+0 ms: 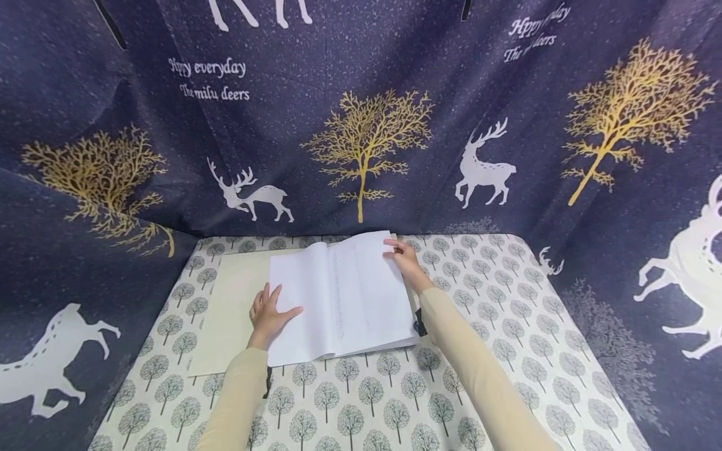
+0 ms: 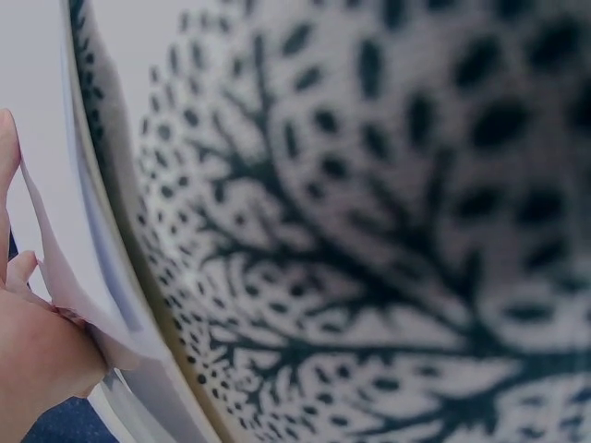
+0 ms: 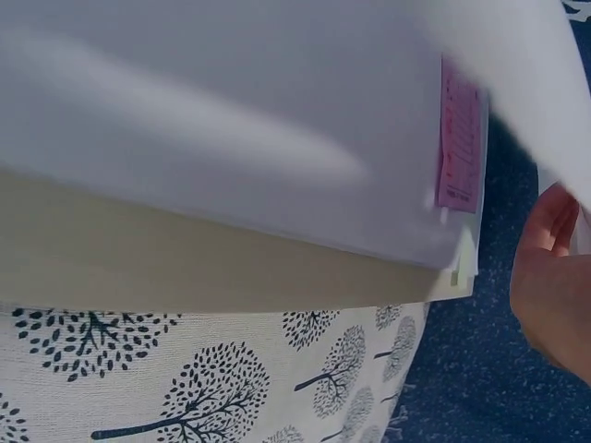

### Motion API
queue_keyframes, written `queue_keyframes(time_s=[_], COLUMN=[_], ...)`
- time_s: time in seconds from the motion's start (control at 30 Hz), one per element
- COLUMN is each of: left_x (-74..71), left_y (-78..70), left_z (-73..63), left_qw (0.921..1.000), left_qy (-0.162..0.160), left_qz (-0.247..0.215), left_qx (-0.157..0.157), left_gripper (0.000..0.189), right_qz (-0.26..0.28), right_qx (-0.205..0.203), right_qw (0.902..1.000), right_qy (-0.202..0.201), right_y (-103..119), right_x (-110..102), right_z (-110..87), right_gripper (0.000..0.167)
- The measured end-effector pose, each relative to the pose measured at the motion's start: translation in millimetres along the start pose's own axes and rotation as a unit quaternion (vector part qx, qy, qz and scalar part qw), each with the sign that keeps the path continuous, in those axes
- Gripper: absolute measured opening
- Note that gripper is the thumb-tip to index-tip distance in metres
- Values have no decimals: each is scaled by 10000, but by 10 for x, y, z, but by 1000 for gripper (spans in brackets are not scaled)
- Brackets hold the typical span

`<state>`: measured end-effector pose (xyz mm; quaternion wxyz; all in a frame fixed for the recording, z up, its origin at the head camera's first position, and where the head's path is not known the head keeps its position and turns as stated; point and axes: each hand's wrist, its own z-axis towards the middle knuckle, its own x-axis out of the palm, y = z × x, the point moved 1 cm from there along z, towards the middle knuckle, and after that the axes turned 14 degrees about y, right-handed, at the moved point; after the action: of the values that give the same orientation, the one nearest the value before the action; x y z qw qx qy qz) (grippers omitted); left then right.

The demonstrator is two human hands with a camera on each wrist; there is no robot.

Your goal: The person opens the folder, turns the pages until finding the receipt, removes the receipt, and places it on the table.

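A book of white sheets (image 1: 301, 300) in a large cream cover (image 1: 231, 307) lies spread on the patterned cloth. My left hand (image 1: 269, 315) rests on the left page near its outer edge, fingers spread and thumb pointing inward. In the left wrist view, that hand (image 2: 46, 360) shows at the edge of the paper stack. My right hand (image 1: 403, 258) pinches the right page (image 1: 372, 294) near its top outer corner. In the right wrist view, the right hand (image 3: 554, 277) holds this lifted, curving sheet, with more white sheets below it.
A pink printed slip (image 3: 460, 138) lies at the edge of the lower sheets. The table (image 1: 350, 407) wears a white cloth with a tree print. Behind it hangs a dark blue curtain (image 1: 282, 125) with deer and gold trees.
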<state>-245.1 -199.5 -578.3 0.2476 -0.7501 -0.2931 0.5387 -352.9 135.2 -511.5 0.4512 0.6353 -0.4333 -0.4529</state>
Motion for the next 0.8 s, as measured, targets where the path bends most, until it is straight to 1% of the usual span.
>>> queue_keyframes(time_s=[0.17,0.43,0.67,0.7,0.8], left_x=[-1,14,21,19,17], left_y=[9,48,69,74,74], left_z=[14,35,52,58,61], left_qw=[10000,9999,9999,9999,9999], left_qy=[-17,-54,55,66,65], left_qz=[39,98,125,116,121], left_qx=[8,46,-4,0,-12], left_gripper=[95,94,95,95,96], right_qz=[50,80,150,191,265], right_qx=[-124,-127,-96,-107,-170], right_qw=[9997,9992,9993,9991,9991], right_qy=[180,381,343,364,298], right_y=[-1,-54,-80,-41,-23], right_x=[5,-24,-15,-11,1], right_z=[-71,-192,-320,-364,-421], right_gripper=[43,45,46,46,44])
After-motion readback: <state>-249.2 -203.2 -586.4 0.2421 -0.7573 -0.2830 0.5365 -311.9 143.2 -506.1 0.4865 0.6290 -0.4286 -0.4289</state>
